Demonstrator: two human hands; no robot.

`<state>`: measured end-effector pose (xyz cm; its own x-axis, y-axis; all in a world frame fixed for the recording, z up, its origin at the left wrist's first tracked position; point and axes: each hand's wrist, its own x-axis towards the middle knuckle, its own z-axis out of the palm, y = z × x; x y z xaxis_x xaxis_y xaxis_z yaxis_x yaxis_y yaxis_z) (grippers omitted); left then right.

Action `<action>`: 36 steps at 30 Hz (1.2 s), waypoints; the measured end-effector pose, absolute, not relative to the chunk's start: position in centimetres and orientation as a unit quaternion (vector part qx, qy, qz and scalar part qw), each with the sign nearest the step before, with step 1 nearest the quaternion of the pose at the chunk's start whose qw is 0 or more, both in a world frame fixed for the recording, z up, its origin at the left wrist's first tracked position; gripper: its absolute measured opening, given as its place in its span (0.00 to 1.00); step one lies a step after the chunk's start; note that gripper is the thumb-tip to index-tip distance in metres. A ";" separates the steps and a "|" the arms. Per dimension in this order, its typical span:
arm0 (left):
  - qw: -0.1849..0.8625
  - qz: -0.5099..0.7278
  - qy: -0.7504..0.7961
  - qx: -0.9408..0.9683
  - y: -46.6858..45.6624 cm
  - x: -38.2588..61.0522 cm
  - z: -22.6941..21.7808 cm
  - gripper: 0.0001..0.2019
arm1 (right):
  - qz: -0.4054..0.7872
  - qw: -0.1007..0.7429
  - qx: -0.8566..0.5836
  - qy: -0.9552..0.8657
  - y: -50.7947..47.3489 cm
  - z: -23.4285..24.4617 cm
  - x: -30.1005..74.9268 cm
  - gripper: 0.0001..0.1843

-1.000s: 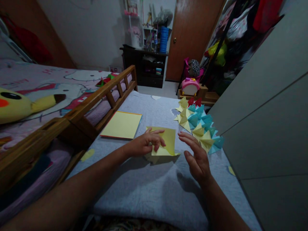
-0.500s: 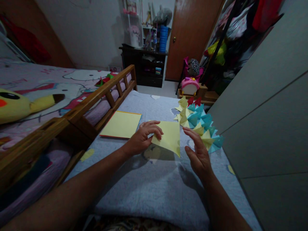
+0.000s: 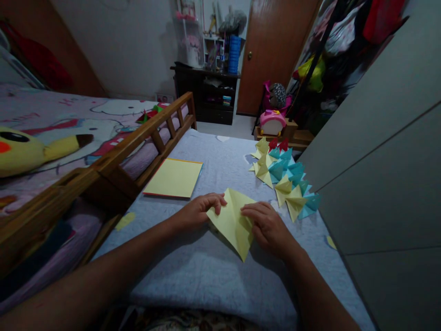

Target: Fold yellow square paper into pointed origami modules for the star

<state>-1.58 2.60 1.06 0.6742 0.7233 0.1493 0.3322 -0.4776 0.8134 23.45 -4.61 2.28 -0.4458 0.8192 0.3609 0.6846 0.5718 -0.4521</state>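
Right hand (image 3: pixel 269 228) seemingly grips yellow paper (image 3: pixel 231 224).

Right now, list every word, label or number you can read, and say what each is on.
No text can be read.
Sheet held by left hand and right hand: blank.
Paper stack: blank on top.
Bedspread: pink marks, maybe lettering, too blurred to read.
Shelf items: any labels too small to read.
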 end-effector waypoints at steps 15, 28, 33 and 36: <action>-0.069 0.151 0.192 0.967 -2.3 -0.9 2.0 0.12 | 0.184 0.162 -0.469 -0.849 -4.9 2.0 23.0 0.32; 0.045 0.204 0.289 0.934 -2.2 -1.3 -0.2 0.09 | 0.227 0.179 -0.421 -0.860 -5.2 1.7 23.8 0.38; 0.141 0.188 0.349 0.907 -2.1 -1.9 0.0 0.11 | 0.236 0.234 -0.414 -0.847 -4.7 1.4 23.4 0.12; 0.200 0.172 0.394 0.881 -2.1 -1.9 0.5 0.10 | 0.251 0.246 -0.460 -0.816 -4.5 1.1 23.2 0.11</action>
<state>-1.86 -2.11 0.51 0.6310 0.7620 0.1456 0.6243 -0.6102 0.4878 23.18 -4.53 1.10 -0.4559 0.8735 0.1710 0.6264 0.4514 -0.6355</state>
